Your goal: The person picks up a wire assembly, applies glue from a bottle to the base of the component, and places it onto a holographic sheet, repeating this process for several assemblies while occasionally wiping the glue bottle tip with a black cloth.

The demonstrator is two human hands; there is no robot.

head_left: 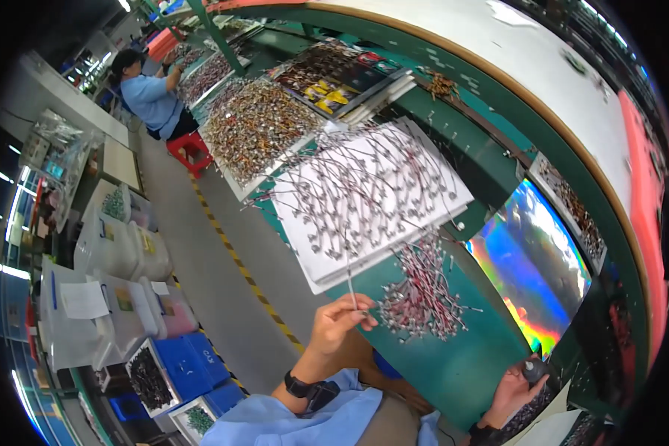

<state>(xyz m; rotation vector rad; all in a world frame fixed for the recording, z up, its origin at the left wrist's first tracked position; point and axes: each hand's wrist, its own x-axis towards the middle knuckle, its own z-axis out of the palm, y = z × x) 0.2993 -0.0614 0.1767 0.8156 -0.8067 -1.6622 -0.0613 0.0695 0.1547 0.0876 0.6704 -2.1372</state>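
Observation:
My left hand [340, 321] is closed in a pinch on a thin wire lead [351, 286], which stands up from the fingertips by the near edge of a white foam board [316, 279]. Rows of wired parts with small round metal heads [364, 186] lie across that board. To the right of my left hand, a heap of loose red and grey wired parts [424, 293] rests on the green tabletop [453, 372]. My right hand [509, 394], at the lower right, is wrapped round a small dark bottle [534, 369].
Beyond the board sits a tray heaped with small metal parts [256, 126]. A shiny rainbow sheet [531, 260] lies right of the heap. Plastic bins [111, 245] and blue boxes [193, 364] line the aisle at left. A co-worker [152, 97] sits on a red stool [189, 152].

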